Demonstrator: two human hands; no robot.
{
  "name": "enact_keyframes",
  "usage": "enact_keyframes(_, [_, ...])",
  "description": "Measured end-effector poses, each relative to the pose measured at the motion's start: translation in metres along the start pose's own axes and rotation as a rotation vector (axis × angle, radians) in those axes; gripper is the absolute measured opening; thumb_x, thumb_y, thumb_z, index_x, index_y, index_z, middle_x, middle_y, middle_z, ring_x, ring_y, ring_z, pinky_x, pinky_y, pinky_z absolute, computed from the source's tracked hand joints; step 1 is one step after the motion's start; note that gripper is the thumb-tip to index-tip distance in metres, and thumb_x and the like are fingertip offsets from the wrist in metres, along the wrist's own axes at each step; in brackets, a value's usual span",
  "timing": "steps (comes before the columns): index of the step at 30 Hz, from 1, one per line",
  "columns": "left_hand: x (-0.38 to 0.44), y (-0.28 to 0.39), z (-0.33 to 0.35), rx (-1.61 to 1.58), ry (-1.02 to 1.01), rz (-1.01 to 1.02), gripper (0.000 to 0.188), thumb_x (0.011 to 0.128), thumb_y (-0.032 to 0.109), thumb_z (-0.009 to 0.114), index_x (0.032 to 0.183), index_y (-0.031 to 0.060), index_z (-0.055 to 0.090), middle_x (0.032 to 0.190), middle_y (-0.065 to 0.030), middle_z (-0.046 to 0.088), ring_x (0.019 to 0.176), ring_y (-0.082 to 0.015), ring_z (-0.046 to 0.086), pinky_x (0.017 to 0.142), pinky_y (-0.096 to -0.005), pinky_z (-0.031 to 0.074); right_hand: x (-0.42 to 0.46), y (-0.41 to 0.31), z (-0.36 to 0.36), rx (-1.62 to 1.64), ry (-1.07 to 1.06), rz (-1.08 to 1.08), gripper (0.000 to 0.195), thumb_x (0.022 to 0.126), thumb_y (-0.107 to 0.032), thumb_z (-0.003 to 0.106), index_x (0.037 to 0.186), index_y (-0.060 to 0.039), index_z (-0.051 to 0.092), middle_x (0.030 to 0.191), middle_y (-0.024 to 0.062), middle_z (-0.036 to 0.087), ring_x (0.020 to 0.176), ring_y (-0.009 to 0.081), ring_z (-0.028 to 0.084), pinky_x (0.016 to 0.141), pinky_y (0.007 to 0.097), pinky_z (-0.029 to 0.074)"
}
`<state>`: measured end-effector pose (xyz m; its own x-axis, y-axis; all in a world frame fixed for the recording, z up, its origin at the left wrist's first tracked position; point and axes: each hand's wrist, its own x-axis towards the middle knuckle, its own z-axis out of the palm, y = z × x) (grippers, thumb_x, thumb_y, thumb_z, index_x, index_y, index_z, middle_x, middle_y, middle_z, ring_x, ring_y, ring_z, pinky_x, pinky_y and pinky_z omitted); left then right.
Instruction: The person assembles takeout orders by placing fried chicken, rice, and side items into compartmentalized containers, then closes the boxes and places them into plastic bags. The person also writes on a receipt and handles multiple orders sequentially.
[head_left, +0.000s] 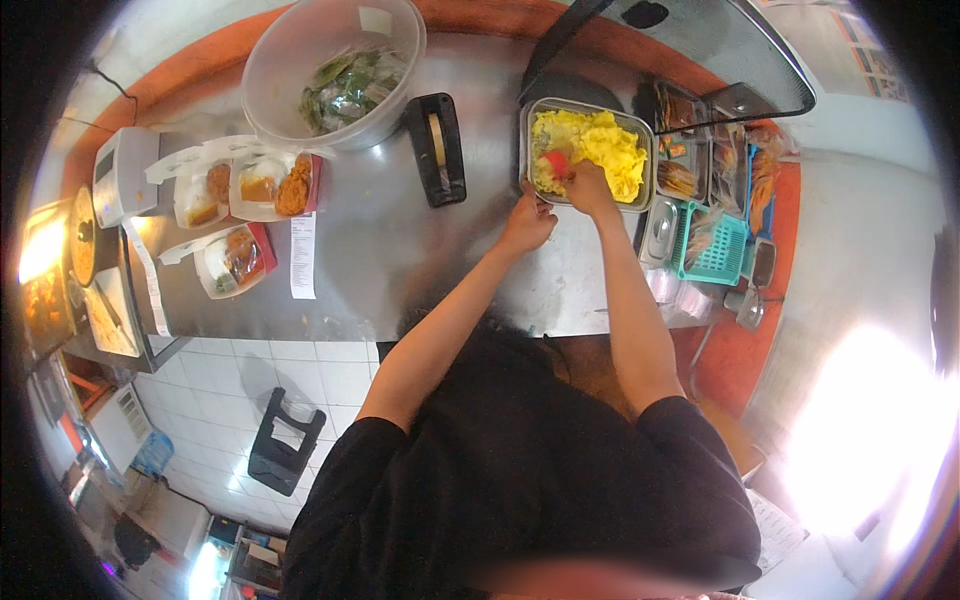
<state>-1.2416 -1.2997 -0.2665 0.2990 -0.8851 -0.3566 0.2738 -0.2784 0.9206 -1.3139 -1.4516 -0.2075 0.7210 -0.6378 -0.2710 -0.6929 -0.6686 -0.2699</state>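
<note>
A rectangular container (649, 187) of yellow scrambled-egg-like food (619, 161) stands on the steel counter before me. My right hand (590, 187) reaches into it, closed on a red utensil (556, 163) whose end rests in the food at the left side. My left hand (529, 223) is at the container's near left corner, its fingertips against the rim; the fingers are partly curled. How firmly it grips the rim is hard to tell.
A tape dispenser (437, 150) and a large plastic tub (259, 97) of bagged leaves stand left. Beyond are open meal boxes (262, 255), a paper slip (303, 259) and a white printer (124, 176). At right are a teal basket (712, 244) and metal trays (660, 230); a mesh cover (697, 52) rises behind.
</note>
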Motion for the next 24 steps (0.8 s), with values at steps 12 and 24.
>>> enact_keyframes(12, [-0.003, 0.001, 0.001, -0.070, 0.047, 0.029, 0.096, 0.085, 0.002, 0.067, 0.157, -0.0125, 0.005, 0.126, -0.0239, 0.065, 0.114, -0.0321, 0.068, 0.097, -0.0380, 0.057, -0.043, -0.041, -0.013, -0.200, -0.174, 0.147, 0.020, 0.090, -0.006, 0.060, 0.103, 0.0027, 0.072, 0.119, 0.0306, 0.060, 0.108, 0.0451, 0.063, 0.092, 0.0515, 0.054])
enact_keyframes(24, [-0.007, 0.017, -0.005, -0.003, 0.030, -0.030, 0.065, 0.082, -0.009, 0.055, 0.145, 0.0036, 0.046, 0.125, -0.0117, 0.067, 0.118, -0.0234, 0.065, 0.103, -0.0375, 0.051, -0.048, -0.002, 0.005, 0.282, -0.002, -0.112, 0.021, 0.092, -0.004, 0.068, 0.112, -0.0015, 0.075, 0.103, 0.0266, 0.067, 0.098, 0.0419, 0.067, 0.086, 0.0471, 0.053])
